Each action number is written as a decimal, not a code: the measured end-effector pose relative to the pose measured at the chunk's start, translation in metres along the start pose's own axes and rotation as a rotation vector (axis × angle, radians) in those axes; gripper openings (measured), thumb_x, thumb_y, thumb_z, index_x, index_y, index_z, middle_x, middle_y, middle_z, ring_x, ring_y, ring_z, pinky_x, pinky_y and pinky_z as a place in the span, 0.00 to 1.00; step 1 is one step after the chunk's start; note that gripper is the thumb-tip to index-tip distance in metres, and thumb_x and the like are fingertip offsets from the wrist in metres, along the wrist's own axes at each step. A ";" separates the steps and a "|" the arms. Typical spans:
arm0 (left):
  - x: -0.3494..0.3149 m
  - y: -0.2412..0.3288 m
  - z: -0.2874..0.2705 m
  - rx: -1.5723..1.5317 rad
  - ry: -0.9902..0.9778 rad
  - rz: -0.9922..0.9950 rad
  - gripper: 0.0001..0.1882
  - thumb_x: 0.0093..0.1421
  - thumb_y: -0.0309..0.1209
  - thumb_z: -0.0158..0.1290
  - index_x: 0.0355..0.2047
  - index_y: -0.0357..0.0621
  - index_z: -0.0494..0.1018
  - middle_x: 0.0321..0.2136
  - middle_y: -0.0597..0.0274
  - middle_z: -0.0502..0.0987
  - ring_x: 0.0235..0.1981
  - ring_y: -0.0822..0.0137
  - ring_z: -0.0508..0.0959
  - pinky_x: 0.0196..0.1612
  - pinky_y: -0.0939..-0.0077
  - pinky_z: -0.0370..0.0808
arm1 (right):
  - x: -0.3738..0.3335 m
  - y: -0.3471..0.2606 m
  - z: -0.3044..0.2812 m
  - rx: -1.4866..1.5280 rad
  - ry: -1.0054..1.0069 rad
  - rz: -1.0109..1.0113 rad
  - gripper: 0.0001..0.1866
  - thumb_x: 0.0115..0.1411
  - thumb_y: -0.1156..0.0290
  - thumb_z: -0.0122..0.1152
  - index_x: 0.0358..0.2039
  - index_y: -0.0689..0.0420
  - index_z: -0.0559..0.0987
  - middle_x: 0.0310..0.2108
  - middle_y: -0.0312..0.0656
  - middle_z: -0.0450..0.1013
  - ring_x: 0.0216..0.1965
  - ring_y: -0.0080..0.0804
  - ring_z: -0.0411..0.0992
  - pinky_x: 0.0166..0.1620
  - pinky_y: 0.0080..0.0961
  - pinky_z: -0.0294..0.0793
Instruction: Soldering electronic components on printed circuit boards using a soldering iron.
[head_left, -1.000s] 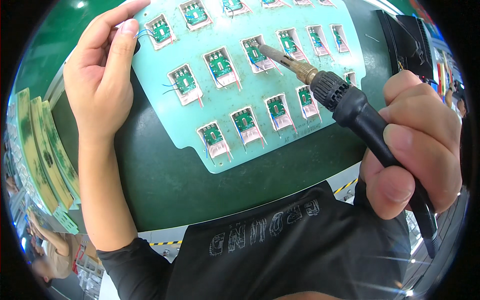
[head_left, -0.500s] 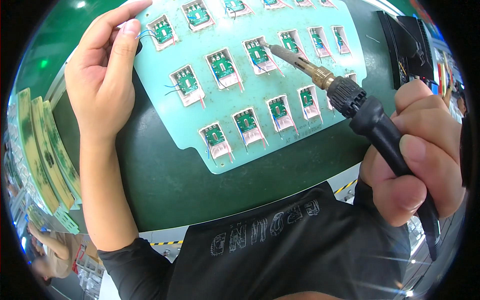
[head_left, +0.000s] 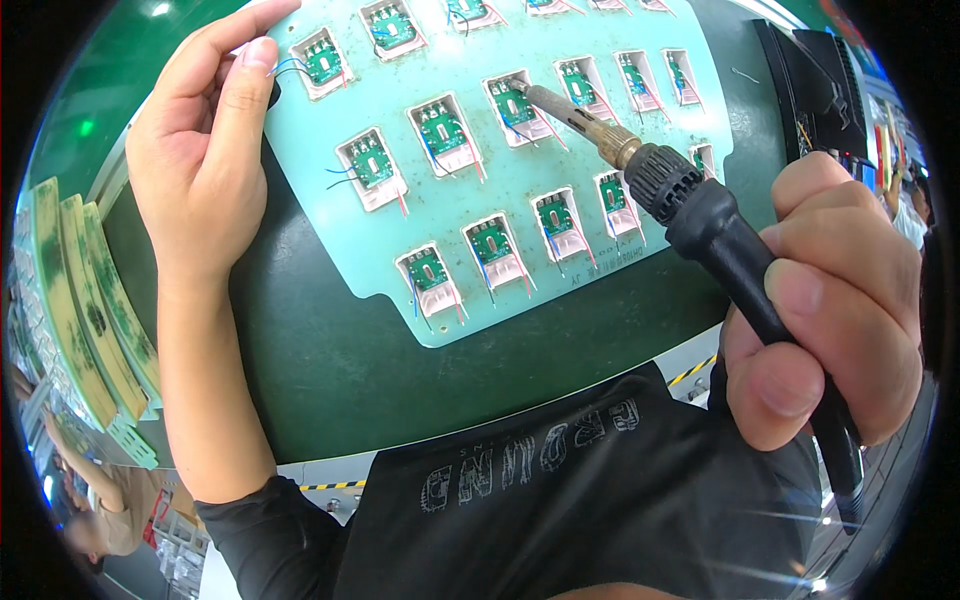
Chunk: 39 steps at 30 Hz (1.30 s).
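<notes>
A pale green fixture board (head_left: pixel 330 235) holds several white housings, each with a small green circuit board and thin red, blue and black wires. My left hand (head_left: pixel 205 150) grips the board's upper left corner, its thumb on the top face beside the blue wires of the nearest circuit board (head_left: pixel 322 62). In my right hand (head_left: pixel 835 300) is a soldering iron (head_left: pixel 725 240), my fingers wrapped round its black handle. The iron slants up and left, its tip at the upper edge of a circuit board (head_left: pixel 512 105) in the middle row. Whether the tip touches a pad cannot be made out.
The fixture board lies on a dark green tabletop (head_left: pixel 320 380). Curved yellow-green panels (head_left: pixel 85 300) stand at the left. A black stand-like object (head_left: pixel 815 95) is at the far right. Another person (head_left: pixel 110 500) shows at the lower left.
The soldering iron and my right hand have shifted slightly left, and the tip has moved a little left and up on the same circuit board. My left hand has barely moved.
</notes>
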<state>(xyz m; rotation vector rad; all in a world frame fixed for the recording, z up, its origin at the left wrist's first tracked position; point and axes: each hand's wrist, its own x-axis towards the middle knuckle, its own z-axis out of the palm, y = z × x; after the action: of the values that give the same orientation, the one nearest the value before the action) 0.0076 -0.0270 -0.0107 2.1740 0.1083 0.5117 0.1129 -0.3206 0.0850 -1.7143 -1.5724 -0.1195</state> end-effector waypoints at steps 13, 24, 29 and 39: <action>-0.002 -0.002 0.001 -0.169 0.018 -0.036 0.13 0.68 0.25 0.50 0.50 0.32 0.75 0.34 0.70 0.75 0.33 0.82 0.70 0.38 0.90 0.66 | -0.031 0.017 -0.013 0.336 0.448 0.071 0.18 0.64 0.60 0.50 0.40 0.65 0.74 0.25 0.47 0.67 0.20 0.29 0.57 0.26 0.31 0.57; 0.014 0.016 -0.005 -0.289 0.337 -0.130 0.15 0.67 0.24 0.51 0.52 0.30 0.72 0.43 0.57 0.78 0.29 0.81 0.67 0.34 0.88 0.66 | -0.015 0.075 -0.037 0.499 0.960 0.381 0.10 0.66 0.69 0.49 0.29 0.58 0.71 0.20 0.35 0.67 0.15 0.17 0.60 0.23 0.16 0.62; 0.002 0.065 -0.044 -0.192 0.640 0.114 0.12 0.65 0.19 0.49 0.48 0.27 0.71 0.42 0.51 0.77 0.32 0.74 0.74 0.36 0.84 0.71 | -0.004 0.080 -0.039 0.594 0.952 0.369 0.10 0.65 0.70 0.53 0.26 0.57 0.73 0.17 0.33 0.66 0.15 0.16 0.60 0.23 0.15 0.61; -0.036 0.168 0.020 0.565 -0.406 0.596 0.16 0.44 0.25 0.57 0.37 0.46 0.78 0.31 0.58 0.75 0.35 0.57 0.75 0.37 0.66 0.70 | -0.004 0.085 -0.036 0.583 0.968 0.358 0.09 0.64 0.69 0.55 0.26 0.56 0.73 0.19 0.33 0.67 0.15 0.15 0.60 0.22 0.14 0.59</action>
<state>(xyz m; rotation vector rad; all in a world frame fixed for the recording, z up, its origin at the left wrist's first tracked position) -0.0352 -0.1541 0.0987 2.8221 -0.7145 0.3752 0.2018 -0.3387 0.0672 -1.1464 -0.4988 -0.2361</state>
